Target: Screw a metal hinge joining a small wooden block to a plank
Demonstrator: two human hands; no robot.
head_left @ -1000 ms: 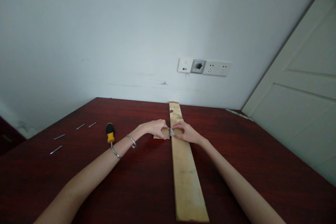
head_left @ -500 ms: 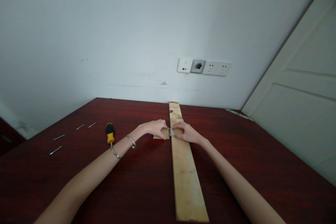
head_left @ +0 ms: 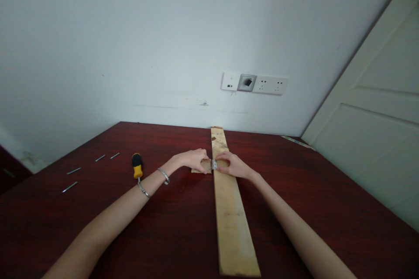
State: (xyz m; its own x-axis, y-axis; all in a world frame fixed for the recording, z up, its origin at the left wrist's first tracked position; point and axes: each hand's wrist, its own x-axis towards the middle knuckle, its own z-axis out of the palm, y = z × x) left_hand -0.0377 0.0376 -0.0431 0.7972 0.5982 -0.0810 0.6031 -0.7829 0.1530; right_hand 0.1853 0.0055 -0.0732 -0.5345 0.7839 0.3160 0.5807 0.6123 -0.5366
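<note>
A long pale wooden plank (head_left: 233,222) lies lengthwise on the dark red table (head_left: 163,235). A small wood block (head_left: 205,165) butts against its left edge, with a small metal hinge (head_left: 214,165) across the joint. My left hand (head_left: 194,159) has its fingers curled over the block and pinches at the hinge. My right hand (head_left: 231,165) rests on the plank with its fingers closed on the hinge from the right side.
A screwdriver with a yellow and black handle (head_left: 137,165) lies left of my left wrist. Several long nails or screws (head_left: 74,170) are scattered at the table's far left. Wall sockets (head_left: 255,83) sit above the plank's far end. A white door (head_left: 376,130) stands at right.
</note>
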